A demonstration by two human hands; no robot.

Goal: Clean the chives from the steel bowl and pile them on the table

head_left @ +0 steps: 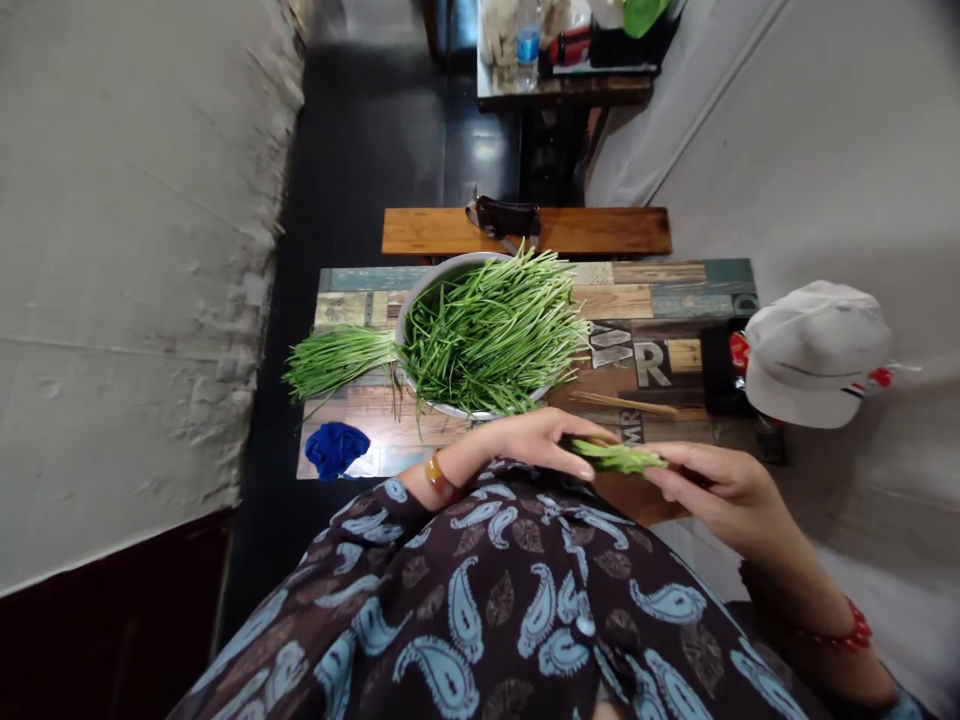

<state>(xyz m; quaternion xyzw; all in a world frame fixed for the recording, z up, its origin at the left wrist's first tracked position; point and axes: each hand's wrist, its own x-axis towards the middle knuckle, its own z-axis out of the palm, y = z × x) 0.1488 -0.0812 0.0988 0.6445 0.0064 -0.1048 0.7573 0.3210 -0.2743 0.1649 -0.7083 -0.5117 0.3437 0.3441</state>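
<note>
A small bunch of green stalks (pixel 619 457), like garlic chives, lies between my two hands above the table's near edge. My left hand (pixel 544 440) is wrapped round its left part, thumb below and fingers above. At the pale right end, the fingertips of my right hand (pixel 709 485) pinch the stalks. Just beyond my left hand stands a large round bowl (pixel 409 310) heaped with loose green stalks (pixel 487 330). A separate bundle of the same greens (pixel 337 360) lies left of the bowl, its pale ends against the rim.
On the patterned table (pixel 397 400) are a crumpled blue cloth (pixel 337 450) and thin wooden sticks (pixel 626 403). A white cap (pixel 817 350) sits at the right end. Behind are a bench (pixel 600 232) with a dark bag (pixel 506 217) and another table with a water bottle (pixel 527 50).
</note>
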